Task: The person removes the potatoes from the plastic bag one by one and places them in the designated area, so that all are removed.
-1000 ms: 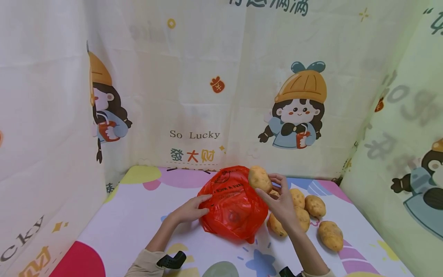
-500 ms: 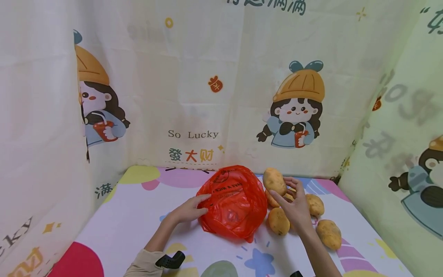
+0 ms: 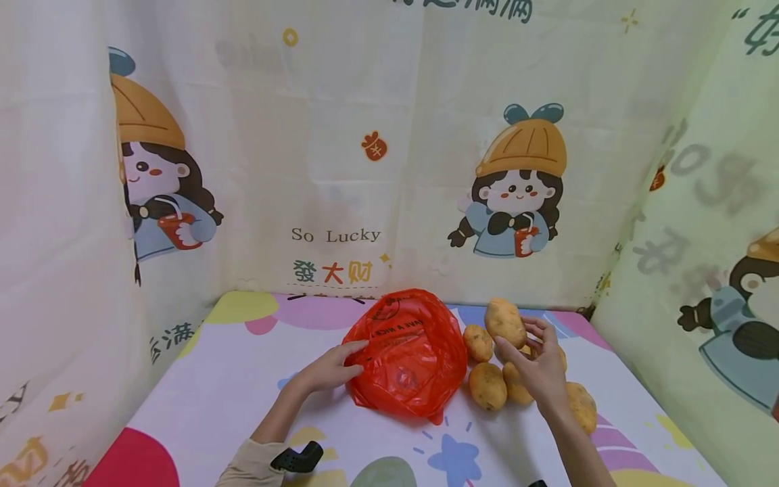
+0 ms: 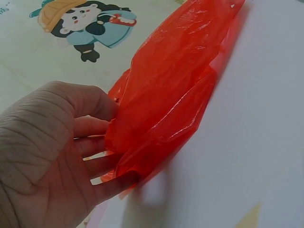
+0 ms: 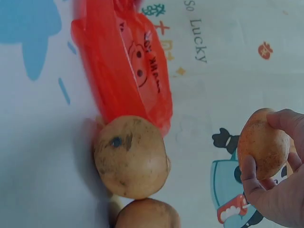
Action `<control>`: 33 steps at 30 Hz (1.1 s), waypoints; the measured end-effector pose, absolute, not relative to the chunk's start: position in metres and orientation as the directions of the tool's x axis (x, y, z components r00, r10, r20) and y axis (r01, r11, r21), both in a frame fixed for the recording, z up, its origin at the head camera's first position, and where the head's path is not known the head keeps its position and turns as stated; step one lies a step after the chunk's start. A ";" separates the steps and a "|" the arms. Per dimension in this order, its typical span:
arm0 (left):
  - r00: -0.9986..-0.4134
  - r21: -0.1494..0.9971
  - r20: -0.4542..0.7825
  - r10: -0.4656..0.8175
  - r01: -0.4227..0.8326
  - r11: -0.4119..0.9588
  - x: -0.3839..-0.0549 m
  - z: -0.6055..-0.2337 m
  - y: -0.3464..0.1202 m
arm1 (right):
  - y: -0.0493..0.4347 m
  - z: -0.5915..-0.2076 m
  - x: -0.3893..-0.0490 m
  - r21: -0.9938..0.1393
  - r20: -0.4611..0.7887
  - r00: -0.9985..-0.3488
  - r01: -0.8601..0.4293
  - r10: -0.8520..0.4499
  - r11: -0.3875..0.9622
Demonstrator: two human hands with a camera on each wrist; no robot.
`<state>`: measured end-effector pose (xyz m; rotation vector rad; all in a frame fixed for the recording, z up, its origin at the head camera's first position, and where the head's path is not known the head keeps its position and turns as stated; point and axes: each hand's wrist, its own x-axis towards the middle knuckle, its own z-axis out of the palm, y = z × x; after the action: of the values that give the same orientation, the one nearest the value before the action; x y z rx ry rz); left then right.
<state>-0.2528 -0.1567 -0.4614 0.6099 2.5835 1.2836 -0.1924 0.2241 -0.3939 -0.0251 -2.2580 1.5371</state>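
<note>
A red plastic bag (image 3: 404, 365) with dark print sits wide-mouthed on the table. My left hand (image 3: 331, 365) holds its left side, thumb and fingers at the film; in the left wrist view some fingertips are hidden behind the red plastic (image 4: 166, 90). Right of the bag, my right hand (image 3: 541, 368) grips a potato (image 3: 505, 323) between thumb and fingers, raised above the other potatoes. Below it lie several more, among them a small potato (image 3: 477, 343) beside the bag and a rounder potato (image 3: 487, 387) in front. The hand partly covers the rest.
One potato (image 3: 582, 408) lies at the right, partly behind the right forearm. Patterned cloth walls (image 3: 341, 169) enclose the table's back and both sides. The table cover (image 3: 243, 379) carries coloured shapes.
My right hand has carried the potato rightward, away from the bag's rim to above the other potatoes. Potatoes beside the bag have come into view. My left hand stays at the bag's left side.
</note>
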 end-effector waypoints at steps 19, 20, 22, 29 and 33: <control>-0.892 0.795 0.013 0.452 0.284 0.537 -0.254 -0.461 -0.155 | 0.272 -0.399 -0.180 -0.907 0.271 -0.872 -0.090 0.408 0.412; -0.893 0.794 0.013 0.450 0.283 0.539 -0.254 -0.460 -0.155 | 0.275 -0.400 -0.180 -0.905 0.273 -0.866 -0.083 0.418 0.418; -0.893 0.791 0.010 0.450 0.282 0.543 -0.253 -0.460 -0.155 | 0.280 -0.400 -0.179 -0.904 0.271 -0.856 -0.069 0.440 0.422; -0.892 0.800 0.018 0.452 0.285 0.529 -0.253 -0.461 -0.155 | 0.300 -0.400 -0.177 -0.895 0.243 -0.837 0.001 0.490 0.446; -0.887 0.799 0.025 0.462 0.296 0.524 -0.254 -0.462 -0.155 | 0.312 -0.402 -0.174 -0.898 0.250 -0.814 0.007 0.524 0.439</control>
<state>-0.2545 -0.1554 -0.4624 0.6472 2.5719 1.2936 -0.1740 0.3125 -0.4017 -0.4458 -2.1939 1.3656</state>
